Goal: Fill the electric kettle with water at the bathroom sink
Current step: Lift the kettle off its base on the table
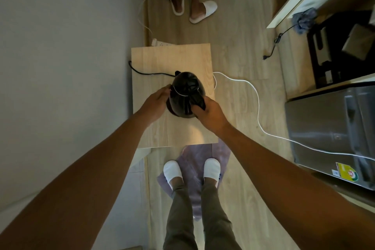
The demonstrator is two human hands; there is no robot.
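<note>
A black electric kettle point(186, 89) stands on a small light-wood table point(160, 61) against the wall, seen from straight above. My left hand point(157, 100) is pressed against the kettle's left side. My right hand point(211, 112) is closed around its handle at the lower right. A black power cord point(146, 72) runs from the kettle's far side across the table to its left edge. No sink shows in this view.
A white cable point(257, 105) trails over the wood floor to the right. A grey mini fridge point(332, 134) stands at right, shelving above it. Another person's slippered feet point(192, 8) stand beyond the table. My feet rest on a purple mat point(194, 160).
</note>
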